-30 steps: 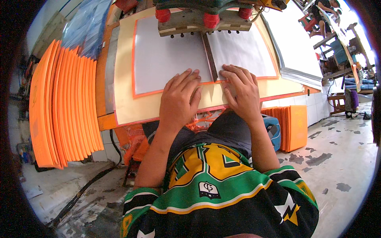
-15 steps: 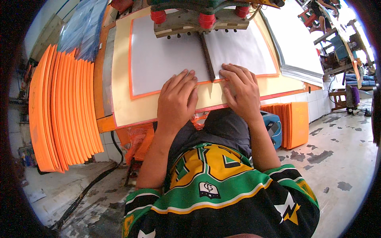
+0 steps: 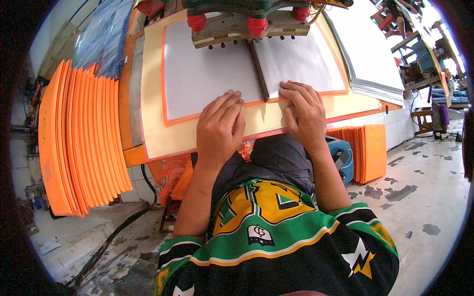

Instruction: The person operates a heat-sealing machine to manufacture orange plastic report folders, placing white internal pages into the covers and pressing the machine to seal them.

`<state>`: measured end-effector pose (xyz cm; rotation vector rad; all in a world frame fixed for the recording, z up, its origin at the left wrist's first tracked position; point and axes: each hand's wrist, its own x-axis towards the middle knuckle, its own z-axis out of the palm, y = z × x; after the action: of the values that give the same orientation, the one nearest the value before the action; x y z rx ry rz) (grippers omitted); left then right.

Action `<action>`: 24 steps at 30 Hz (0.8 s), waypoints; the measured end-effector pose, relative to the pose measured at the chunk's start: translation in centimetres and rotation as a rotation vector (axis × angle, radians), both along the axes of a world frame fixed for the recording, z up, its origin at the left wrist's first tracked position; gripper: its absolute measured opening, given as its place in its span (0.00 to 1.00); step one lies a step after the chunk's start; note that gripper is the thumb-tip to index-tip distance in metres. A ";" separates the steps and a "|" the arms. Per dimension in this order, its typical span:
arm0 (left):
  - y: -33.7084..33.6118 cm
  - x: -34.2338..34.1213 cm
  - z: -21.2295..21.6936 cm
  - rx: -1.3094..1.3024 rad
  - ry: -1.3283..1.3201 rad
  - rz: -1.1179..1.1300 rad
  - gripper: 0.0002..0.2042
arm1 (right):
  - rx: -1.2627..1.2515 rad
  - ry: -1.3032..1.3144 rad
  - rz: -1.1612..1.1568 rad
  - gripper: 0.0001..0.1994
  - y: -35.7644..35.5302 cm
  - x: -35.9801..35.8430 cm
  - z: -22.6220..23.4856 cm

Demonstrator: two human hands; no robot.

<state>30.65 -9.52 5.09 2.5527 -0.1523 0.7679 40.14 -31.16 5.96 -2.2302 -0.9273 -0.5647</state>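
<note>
An orange-edged cover lies spread flat, with whitish translucent plastic sheets (image 3: 210, 74) over both halves. A dark narrow strip (image 3: 258, 71) runs down its middle. My left hand (image 3: 220, 126) rests with fingers stretched out on the near edge of the left half. On the near edge of the right half, just right of the strip, lies my right hand (image 3: 303, 111), its fingers extended and slightly bent. Neither hand grips anything. Over the far part of the cover hangs a machine head (image 3: 252, 32) with red cylinders, hiding the strip's far end.
Beneath the cover is a cream board (image 3: 153, 93) on an orange-edged table. A long row of orange folders (image 3: 84, 143) stands at the left, with blue plastic sheets (image 3: 101, 37) behind. White sheets (image 3: 368, 49) are stacked at the right. More orange folders (image 3: 368, 153) stand below, beside a blue device (image 3: 340, 155).
The view has shifted slightly. Both hands stay on the cover's near edge, the right one having slid a little to the right, away from the strip.
</note>
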 end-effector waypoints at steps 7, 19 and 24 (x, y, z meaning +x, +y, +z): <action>-0.1 0.0 0.2 0.001 0.002 0.011 0.10 | -0.006 0.004 0.003 0.14 -0.1 0.0 -0.1; -0.1 0.0 0.0 0.011 -0.002 0.018 0.10 | -0.002 -0.003 0.002 0.16 -0.1 0.0 -0.2; -0.1 -0.1 0.2 0.005 0.007 0.015 0.10 | -0.005 0.000 0.005 0.15 -0.1 0.0 -0.1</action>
<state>30.56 -9.62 5.28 2.5639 -0.1329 0.7644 40.16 -31.27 5.89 -2.2320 -0.9345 -0.5608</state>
